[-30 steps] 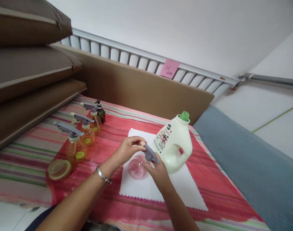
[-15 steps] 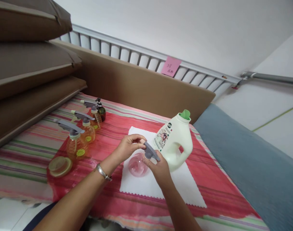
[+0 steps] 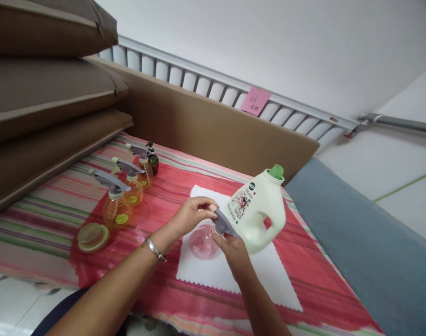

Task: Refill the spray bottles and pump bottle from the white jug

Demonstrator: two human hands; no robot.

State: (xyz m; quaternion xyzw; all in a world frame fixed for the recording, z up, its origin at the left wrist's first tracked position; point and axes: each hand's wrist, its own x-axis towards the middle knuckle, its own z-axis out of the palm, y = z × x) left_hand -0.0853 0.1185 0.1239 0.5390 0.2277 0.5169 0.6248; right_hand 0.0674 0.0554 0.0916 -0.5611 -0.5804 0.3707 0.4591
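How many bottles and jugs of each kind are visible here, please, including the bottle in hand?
Yellowish spray bottles: 3
Pink spray bottle: 1
Dark bottle: 1
Pale jug: 1
Total: 6

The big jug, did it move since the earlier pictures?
No. Against the pink note, the jug stayed in the same place; the whole view shifted.

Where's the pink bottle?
In the head view, the pink bottle is below centre, over the white cloth, left of the jug, its grey sprayer held by the right hand.
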